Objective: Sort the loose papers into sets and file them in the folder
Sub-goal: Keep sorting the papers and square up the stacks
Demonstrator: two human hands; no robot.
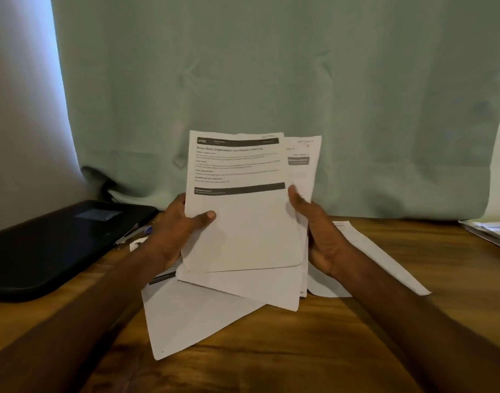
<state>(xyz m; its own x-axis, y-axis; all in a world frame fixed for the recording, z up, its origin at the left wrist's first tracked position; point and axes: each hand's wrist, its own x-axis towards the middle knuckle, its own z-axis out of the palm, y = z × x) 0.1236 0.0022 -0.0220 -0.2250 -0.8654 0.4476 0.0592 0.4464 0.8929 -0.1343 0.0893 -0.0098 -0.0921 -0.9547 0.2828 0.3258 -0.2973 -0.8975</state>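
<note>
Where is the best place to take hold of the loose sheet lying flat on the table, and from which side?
Probably the loose sheet's near corner, approached from the person's side: it juts out uncovered on the wooden table, while its far part lies under the papers held upright.

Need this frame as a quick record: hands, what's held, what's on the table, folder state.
left hand: grips held stack, thumb on front sheet
right hand: holds stack's right edge
held stack: printed sheets, fanned, raised off table
loose sheets: flat on wooden table
black folder: closed, far left
paper pile: far right edge
</note>
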